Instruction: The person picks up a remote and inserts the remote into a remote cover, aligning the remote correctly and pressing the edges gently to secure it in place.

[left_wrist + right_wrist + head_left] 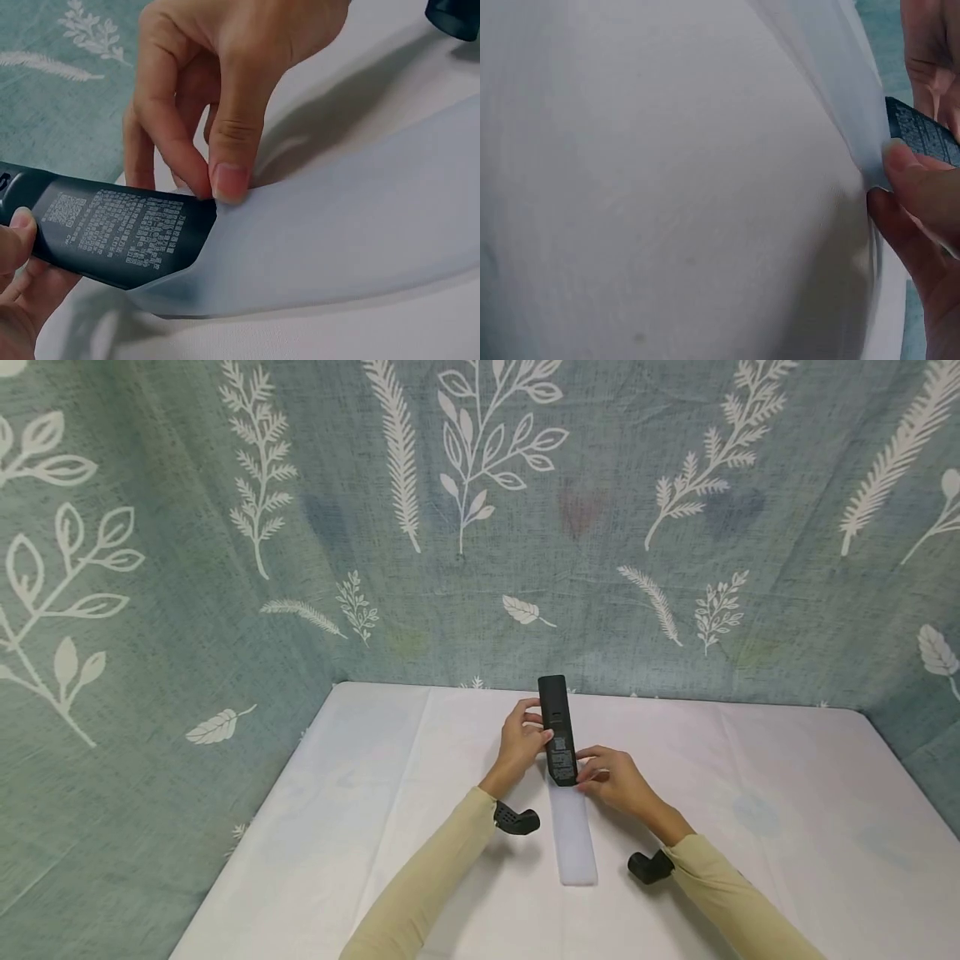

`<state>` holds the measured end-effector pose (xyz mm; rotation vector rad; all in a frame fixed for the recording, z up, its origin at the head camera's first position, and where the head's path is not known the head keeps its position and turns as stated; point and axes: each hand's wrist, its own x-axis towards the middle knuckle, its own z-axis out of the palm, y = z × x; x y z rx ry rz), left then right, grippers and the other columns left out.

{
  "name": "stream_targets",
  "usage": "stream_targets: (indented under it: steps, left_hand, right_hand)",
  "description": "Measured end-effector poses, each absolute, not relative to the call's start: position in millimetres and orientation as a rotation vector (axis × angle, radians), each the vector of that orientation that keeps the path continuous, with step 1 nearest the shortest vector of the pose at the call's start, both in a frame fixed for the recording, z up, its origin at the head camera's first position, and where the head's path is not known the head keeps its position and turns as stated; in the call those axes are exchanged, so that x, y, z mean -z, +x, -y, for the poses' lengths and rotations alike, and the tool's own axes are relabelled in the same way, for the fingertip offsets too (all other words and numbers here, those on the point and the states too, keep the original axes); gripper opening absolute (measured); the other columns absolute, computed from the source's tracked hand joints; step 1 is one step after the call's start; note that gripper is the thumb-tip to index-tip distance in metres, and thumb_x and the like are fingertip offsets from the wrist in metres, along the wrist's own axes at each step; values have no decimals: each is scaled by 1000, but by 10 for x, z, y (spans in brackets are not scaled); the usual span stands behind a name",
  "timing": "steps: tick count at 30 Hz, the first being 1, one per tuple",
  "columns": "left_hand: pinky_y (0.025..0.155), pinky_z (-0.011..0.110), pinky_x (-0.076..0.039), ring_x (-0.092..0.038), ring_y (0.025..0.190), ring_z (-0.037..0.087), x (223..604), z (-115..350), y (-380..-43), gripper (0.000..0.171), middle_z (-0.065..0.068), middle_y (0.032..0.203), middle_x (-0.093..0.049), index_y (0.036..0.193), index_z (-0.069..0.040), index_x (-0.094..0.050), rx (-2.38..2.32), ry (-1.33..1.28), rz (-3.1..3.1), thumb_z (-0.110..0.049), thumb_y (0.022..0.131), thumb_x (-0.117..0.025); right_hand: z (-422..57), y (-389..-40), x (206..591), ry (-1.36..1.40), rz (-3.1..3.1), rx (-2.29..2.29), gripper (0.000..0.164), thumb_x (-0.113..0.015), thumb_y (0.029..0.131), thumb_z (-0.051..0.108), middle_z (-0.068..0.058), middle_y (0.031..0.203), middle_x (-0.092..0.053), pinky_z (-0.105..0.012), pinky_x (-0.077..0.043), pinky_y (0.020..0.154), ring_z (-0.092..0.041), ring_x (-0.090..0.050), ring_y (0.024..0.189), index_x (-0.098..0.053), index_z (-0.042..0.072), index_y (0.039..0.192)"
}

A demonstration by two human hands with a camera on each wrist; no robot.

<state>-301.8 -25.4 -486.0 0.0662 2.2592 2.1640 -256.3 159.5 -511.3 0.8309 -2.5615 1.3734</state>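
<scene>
Sleeves (423,877) flank the pouch (574,847), right hand (613,779) pinching its mouth; left hand (519,743) grips the box (556,714), in line beyond, toward the table's far edge (390,690).

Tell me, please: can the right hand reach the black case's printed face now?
Probably yes: the right hand pinches the translucent sleeve beside the black case, whose printed face appears largely uncovered.

A leaf-printed teal curtain (480,577) hangs behind a white table (405,760).
</scene>
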Motion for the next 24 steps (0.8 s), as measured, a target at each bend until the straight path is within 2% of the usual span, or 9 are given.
stream_targets:
  steps: [3, 8, 12, 13, 14, 16, 19, 24]
  left_hand:
    - [66, 45, -57, -63, 82, 29, 4868, 259, -3023, 55, 20, 102, -56, 129, -6, -52, -2144, 48, -2264, 15, 80, -62]
    - [62, 35, -58, -62, 78, 20, 4878, 248, -3012, 54, 13, 99, -57, 129, -10, -54, -2083, 53, -2317, 12, 81, -63]
    - [60, 30, -56, -60, 73, 17, 4912, 236, -2999, 52, 14, 98, -57, 128, -9, -54, -2093, -13, -2293, 10, 81, -62]
    - [59, 30, -56, -60, 72, 17, 4926, 233, -2997, 52, 14, 98, -58, 128, -8, -54, -2100, -40, -2284, 10, 81, -62]
    - [58, 29, -55, -59, 71, 17, 4940, 230, -2995, 51, 14, 98, -58, 127, -8, -54, -2108, -75, -2273, 10, 81, -62]
    - [57, 28, -54, -59, 71, 17, 4968, 219, -2992, 50, 14, 98, -58, 127, -8, -54, -2117, -142, -2243, 10, 81, -62]
    - [55, 26, -53, -60, 73, 17, 4999, 209, -2976, 54, 14, 99, -59, 130, -9, -52, -2106, -183, -2227, 9, 81, -65]
    - [57, 26, -53, -61, 80, 18, 5009, 231, -2914, 64, 11, 104, -58, 135, -12, -46, -2021, -25, -2328, 8, 80, -69]
  right_hand:
    - [-1583, -2567, 5123, 878, 2548, -1339, 17, -78, 71, -7, -18, 104, -62, -31, -56, 68, -32, -61, 93, -66, 5, 69]
    - [-1573, -2550, 5134, 856, 2517, -1374, 17, -75, 77, -3, -18, 112, -59, -26, -54, 62, -25, -62, 85, -62, 7, 72]
    - [-1592, -2537, 5137, 803, 2503, -1507, 13, -73, 79, -4, -20, 122, -58, -26, -56, 68, -26, -65, 89, -62, 3, 77]
    - [-1601, -2535, 5135, 794, 2502, -1559, 12, -72, 79, -6, -21, 123, -57, -26, -56, 70, -27, -65, 90, -64, 1, 83]
    - [-1610, -2533, 5130, 781, 2504, -1631, 15, -72, 78, -8, -22, 126, -55, -27, -56, 72, -29, -65, 91, -65, -1, 89]
    - [-1628, -2531, 5112, 766, 2512, -1774, 31, -70, 77, -12, -23, 132, -50, -29, -56, 75, -33, -64, 95, -63, -4, 106]
    - [-1650, -2535, 5087, 759, 2534, -1921, 58, -66, 76, -16, -27, 135, -45, -30, -56, 74, -39, -62, 96, -50, -3, 131]
    - [-1673, -2543, 5062, 767, 2571, -1975, 74, -65, 74, -16, -29, 138, -40, -29, -53, 72, -41, -60, 101, -39, -1, 141]
